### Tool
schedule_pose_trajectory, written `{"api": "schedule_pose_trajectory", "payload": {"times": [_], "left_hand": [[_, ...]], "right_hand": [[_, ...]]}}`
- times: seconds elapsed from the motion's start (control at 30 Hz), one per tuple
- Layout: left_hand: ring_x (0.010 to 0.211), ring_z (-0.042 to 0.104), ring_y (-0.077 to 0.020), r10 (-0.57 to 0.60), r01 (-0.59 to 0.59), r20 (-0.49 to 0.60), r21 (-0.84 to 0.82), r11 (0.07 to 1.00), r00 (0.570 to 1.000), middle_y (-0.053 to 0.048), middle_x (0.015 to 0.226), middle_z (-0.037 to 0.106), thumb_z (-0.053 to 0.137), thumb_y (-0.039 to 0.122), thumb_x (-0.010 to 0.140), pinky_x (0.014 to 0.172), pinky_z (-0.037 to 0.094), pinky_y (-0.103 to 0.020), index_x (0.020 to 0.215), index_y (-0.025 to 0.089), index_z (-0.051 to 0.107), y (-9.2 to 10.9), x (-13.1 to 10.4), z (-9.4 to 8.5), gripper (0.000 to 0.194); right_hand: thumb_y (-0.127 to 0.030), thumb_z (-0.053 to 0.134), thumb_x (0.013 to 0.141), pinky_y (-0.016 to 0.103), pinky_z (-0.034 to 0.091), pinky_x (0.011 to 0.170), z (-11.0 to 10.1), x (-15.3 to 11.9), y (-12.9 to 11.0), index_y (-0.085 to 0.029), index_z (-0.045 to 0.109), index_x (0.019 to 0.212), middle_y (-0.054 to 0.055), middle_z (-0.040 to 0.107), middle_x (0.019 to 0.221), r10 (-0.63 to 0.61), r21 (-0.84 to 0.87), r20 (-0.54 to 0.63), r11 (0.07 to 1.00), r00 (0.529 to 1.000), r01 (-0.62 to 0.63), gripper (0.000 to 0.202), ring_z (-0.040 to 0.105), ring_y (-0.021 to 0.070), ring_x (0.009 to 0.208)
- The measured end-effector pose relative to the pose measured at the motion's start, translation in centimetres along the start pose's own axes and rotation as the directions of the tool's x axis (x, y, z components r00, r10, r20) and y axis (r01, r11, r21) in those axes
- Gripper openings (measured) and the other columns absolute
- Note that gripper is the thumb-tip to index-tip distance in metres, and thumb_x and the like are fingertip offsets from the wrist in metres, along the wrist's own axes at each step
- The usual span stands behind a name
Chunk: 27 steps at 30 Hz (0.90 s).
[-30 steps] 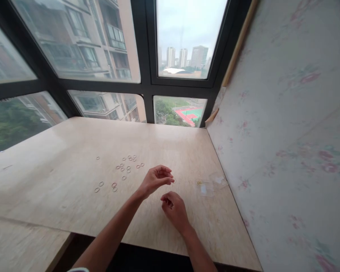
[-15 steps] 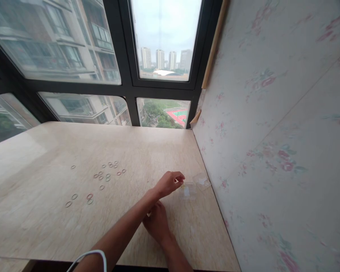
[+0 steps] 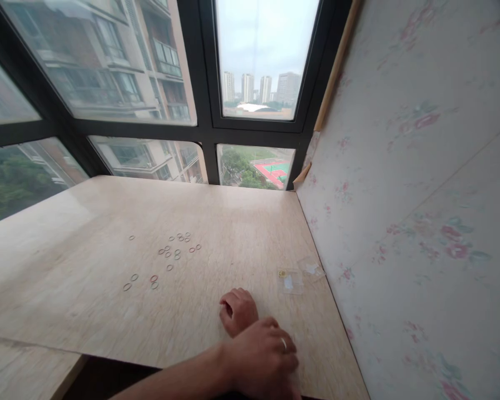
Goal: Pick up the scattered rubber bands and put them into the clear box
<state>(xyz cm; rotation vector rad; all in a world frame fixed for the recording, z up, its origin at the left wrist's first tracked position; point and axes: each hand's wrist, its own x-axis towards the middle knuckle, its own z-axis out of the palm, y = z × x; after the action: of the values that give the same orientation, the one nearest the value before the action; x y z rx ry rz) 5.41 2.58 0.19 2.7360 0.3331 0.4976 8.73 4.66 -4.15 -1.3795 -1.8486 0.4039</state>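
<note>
The left hand [image 3: 261, 361] lies flat, fingers together, at the desk [image 3: 87, 311] edge, over the right wrist. Just beyond it the right hand [image 3: 238, 310] rests curled in a loose fist, holding nothing visible. Farther right lie clear bags [image 3: 294, 279]; any print is unreadable. Far left, rubber bands [image 3: 173, 253] lie scattered.
</note>
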Motion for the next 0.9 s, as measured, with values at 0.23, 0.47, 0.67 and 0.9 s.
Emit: {"api": "schedule_pose_trajectory", "payload": {"times": [0.23,0.47,0.67,0.9], "left_hand": [[0.088,0.064,-0.0122,0.131,-0.131,-0.019,-0.02,0.991,0.991,-0.001,0.095,0.07,0.045,0.023,0.095,0.085,0.044,-0.025,0.104,0.016,0.059,1.2,-3.1,4.2,0.018],[0.113,0.055,-0.0134,0.149,-0.149,0.005,-0.052,0.987,0.989,-0.007,0.113,0.065,0.042,0.016,0.093,0.106,0.032,-0.019,0.117,0.01,0.057,0.2,-5.1,1.4,0.029],[0.087,0.059,-0.0148,0.099,-0.084,-0.07,0.199,0.976,0.993,-0.002,0.092,0.066,0.048,0.018,0.091,0.083,0.044,-0.027,0.085,0.018,0.065,-0.1,-7.7,-2.4,0.018],[0.076,0.056,-0.015,-0.201,0.255,-0.229,0.237,0.938,0.952,-0.002,0.079,0.063,0.054,0.011,0.082,0.068,0.04,-0.028,0.076,0.018,0.062,-4.2,-13.1,-4.9,0.012]], "right_hand": [[-0.006,0.049,0.071,0.027,0.039,0.065,-0.6,-0.2,-0.2,-0.018,0.06,0.072,0.002,0.06,0.07,0.033,0.13,0.032,0.991,0.999,-0.037,0.016,0.053,0.0157,0.069],[-0.014,0.046,0.079,0.029,0.042,0.064,0.1,-0.4,0.6,-0.018,0.06,0.076,0.004,0.061,0.072,-0.034,0.081,0.07,0.996,0.997,0.028,0.016,0.054,0.017,0.067],[-0.019,0.047,0.081,0.03,0.045,0.066,-0.3,-0.4,1.2,-0.019,0.061,0.077,0.004,0.062,0.074,-0.092,0.069,0.167,0.994,0.982,0.082,0.015,0.057,0.0183,0.07],[-0.024,0.049,0.081,0.028,0.046,0.063,-1.4,2.3,0.6,-0.019,0.065,0.081,0.003,0.065,0.077,0.07,0.094,0.349,0.99,0.935,-0.11,0.016,0.059,0.0172,0.068]]}}
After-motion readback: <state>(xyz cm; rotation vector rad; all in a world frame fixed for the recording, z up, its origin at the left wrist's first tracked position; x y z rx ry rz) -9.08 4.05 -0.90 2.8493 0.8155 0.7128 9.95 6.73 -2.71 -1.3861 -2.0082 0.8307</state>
